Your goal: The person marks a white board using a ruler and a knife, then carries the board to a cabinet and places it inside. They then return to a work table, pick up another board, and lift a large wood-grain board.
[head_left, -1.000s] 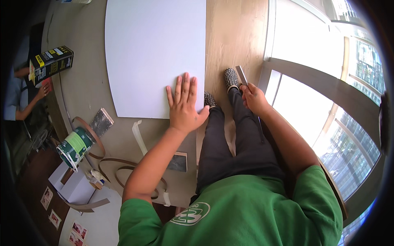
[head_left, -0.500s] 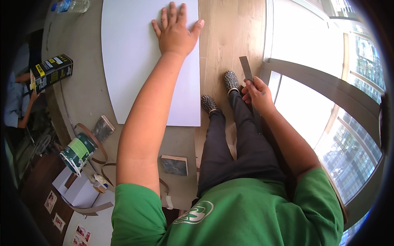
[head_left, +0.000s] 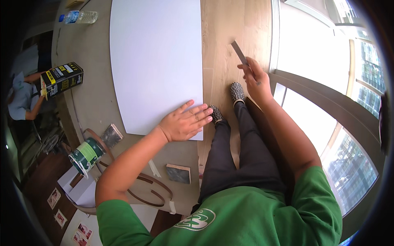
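Aslant, long axis forward-left, the flat strip [head_left: 239, 52] in the right hand [head_left: 257, 81]

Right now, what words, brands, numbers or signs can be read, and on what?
I won't copy wording or brands; print shows here:
Black rectangular tin: yellow and white markings.
Green can: print too blurred to read.
Clear bottle: blue label, too small to read.
Green shirt: white emblem, creased.
Picture cards: any print too small to read.
White panel: no print visible.

White panel [head_left: 158, 65]: smooth, matt. Strip [head_left: 239, 52]: dull, metal-looking. Bottle [head_left: 87, 17]: clear plastic. Floor [head_left: 221, 24]: wood-grained. Shirt [head_left: 258, 215]: matt cloth.
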`<state>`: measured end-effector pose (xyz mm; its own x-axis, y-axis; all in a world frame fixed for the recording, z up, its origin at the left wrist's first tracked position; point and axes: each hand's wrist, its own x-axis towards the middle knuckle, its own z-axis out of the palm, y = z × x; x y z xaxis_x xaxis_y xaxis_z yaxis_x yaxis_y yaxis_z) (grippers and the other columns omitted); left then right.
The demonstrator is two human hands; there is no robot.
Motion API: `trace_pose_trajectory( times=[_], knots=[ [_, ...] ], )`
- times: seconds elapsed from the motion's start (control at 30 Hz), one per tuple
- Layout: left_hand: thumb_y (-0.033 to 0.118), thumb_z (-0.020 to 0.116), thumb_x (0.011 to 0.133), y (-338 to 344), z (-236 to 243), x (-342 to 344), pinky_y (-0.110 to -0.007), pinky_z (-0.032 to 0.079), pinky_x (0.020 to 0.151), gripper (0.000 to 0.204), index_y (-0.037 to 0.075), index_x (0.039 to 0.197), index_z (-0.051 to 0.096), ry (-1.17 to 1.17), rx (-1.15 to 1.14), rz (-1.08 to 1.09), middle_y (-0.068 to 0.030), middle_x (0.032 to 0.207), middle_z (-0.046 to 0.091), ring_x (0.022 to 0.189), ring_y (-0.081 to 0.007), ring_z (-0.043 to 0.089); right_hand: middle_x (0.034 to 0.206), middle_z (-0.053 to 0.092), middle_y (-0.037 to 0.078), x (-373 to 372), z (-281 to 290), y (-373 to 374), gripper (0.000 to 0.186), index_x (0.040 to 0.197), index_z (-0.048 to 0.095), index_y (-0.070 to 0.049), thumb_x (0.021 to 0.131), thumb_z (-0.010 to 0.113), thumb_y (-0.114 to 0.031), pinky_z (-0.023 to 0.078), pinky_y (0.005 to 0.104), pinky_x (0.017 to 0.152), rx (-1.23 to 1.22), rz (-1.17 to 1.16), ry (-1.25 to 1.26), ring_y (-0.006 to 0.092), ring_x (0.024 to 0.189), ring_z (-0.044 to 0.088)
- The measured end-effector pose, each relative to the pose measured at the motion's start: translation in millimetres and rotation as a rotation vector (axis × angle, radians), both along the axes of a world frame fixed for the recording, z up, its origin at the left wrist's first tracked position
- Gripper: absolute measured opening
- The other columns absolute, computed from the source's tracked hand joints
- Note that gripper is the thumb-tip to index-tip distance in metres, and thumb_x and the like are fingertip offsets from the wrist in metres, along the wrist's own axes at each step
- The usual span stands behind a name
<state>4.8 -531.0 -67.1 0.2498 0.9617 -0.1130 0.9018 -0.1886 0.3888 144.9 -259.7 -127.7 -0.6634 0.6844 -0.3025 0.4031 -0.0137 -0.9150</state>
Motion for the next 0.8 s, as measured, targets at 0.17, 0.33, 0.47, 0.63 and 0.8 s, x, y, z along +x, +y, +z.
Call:
trace_pose_trajectory(
  times=[0.17, 0.33, 0.47, 0.63, 0.8],
  knots=[
    [0.035, 0.055, 0.098, 59.3, -21.1, -107.1, -0.053, 0.017, 0.12, 0.053, 0.012, 0.145, 0.048, 0.206, 0.234, 0.675, -0.011, 0.156, 0.039, 0.145, -0.0317, 0.034, 0.098, 0.067, 0.012, -85.7, -3.4, 35.1, 0.025, 0.122, 0.064, -0.01, 0.1, 0.053, -0.014, 0.051, 0.0359, 0.075, 0.344, 0.206, 0.156, 0.0283, 0.083, 0.065],
    [0.045, 0.047, 0.101, 91.7, -41.1, -140.0, -0.047, 0.01, 0.123, 0.059, 0.015, 0.151, 0.041, 0.334, 0.162, 1.103, -0.0071, 0.16, 0.032, 0.15, -0.026, 0.023, 0.098, 0.065, 0.012, -173.1, -12.4, 84.2, 0.028, 0.124, 0.066, -0.014, 0.099, 0.053, -0.014, 0.052, 0.0377, 0.076, 0.418, 0.248, 0.175, 0.031, 0.087, 0.064],
    [0.047, 0.045, 0.1, 94.1, -40.6, -140.6, -0.046, 0.01, 0.123, 0.061, 0.015, 0.152, 0.039, 0.294, 0.143, 1.136, -0.006, 0.161, 0.03, 0.151, -0.0248, 0.022, 0.103, 0.064, 0.017, -223.8, -22.6, 130.9, 0.032, 0.127, 0.065, -0.013, 0.098, 0.053, -0.012, 0.051, 0.0408, 0.081, 0.527, 0.225, 0.257, 0.034, 0.092, 0.064],
    [0.046, 0.046, 0.1, 95.2, -36.2, -141.3, -0.047, 0.01, 0.123, 0.06, 0.015, 0.151, 0.041, 0.303, 0.1, 1.134, -0.0066, 0.161, 0.032, 0.15, -0.0257, 0.022, 0.106, 0.064, 0.022, -252.6, -20.2, 150.8, 0.034, 0.127, 0.065, -0.008, 0.097, 0.05, -0.008, 0.051, 0.0412, 0.085, 0.588, 0.26, 0.223, 0.0372, 0.095, 0.064],
    [0.046, 0.046, 0.1, 95.9, -36.6, -143.2, -0.047, 0.01, 0.123, 0.06, 0.014, 0.151, 0.041, 0.301, 0.106, 1.127, -0.0072, 0.16, 0.033, 0.15, -0.0262, 0.023, 0.101, 0.064, 0.016, -236.5, -18.0, 141.4, 0.033, 0.128, 0.065, -0.014, 0.098, 0.052, -0.011, 0.051, 0.0406, 0.082, 0.62, 0.341, 0.221, 0.0348, 0.091, 0.063]
  ],
)
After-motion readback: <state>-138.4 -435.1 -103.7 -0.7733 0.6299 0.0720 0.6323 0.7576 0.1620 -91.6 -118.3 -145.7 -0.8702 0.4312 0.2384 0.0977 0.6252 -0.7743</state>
